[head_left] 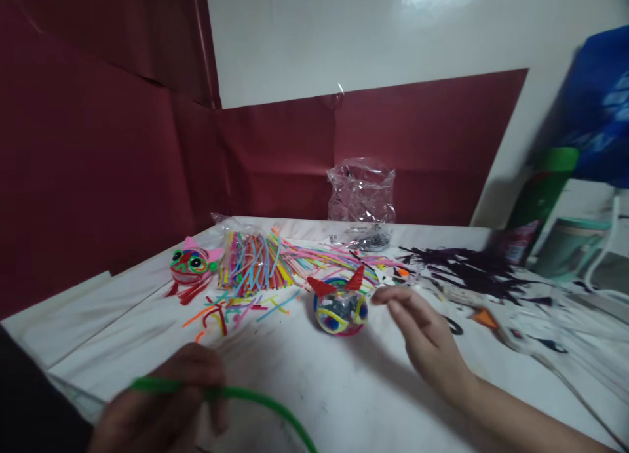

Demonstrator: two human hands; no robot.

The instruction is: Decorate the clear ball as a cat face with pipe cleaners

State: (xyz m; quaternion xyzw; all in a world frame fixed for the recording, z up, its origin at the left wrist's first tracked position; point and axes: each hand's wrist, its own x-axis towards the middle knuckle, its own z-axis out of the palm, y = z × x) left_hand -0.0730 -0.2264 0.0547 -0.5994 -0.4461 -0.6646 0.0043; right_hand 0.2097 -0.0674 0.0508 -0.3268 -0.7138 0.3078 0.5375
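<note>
My left hand [162, 407] sits low at the near edge of the tabletop [344, 387], blurred and in shadow, with its fingers curled around a green pipe cleaner [255, 400]. The stem passes through the closed fingers and arcs away to the right, running down past the near edge of the view. My right hand [422, 338] reaches in from the near right corner, palm down and fingers loosely spread, holding nothing. Its fingertips lie just beside a small round craft ball [340, 309], close to it, though I cannot tell whether they touch it. The ball stands near the middle of the tabletop and carries two red pointed ears and rings of coloured stems wound around it.

Farther out toward the far left, a pile of coloured stems [260, 263] fans across the white surface, part of it inside a clear bag, with loose cut bits scattered on the near side. At the left edge of that pile stands a second ball figure [191, 266], red with pink ears and green-ringed eyes. Toward the far edge a crumpled clear plastic container [361, 200] stands upright. On the right half lies a spread of dark stems [466, 269], and beyond it, at the far right corner, a green bottle [538, 197], heavily blurred.
</note>
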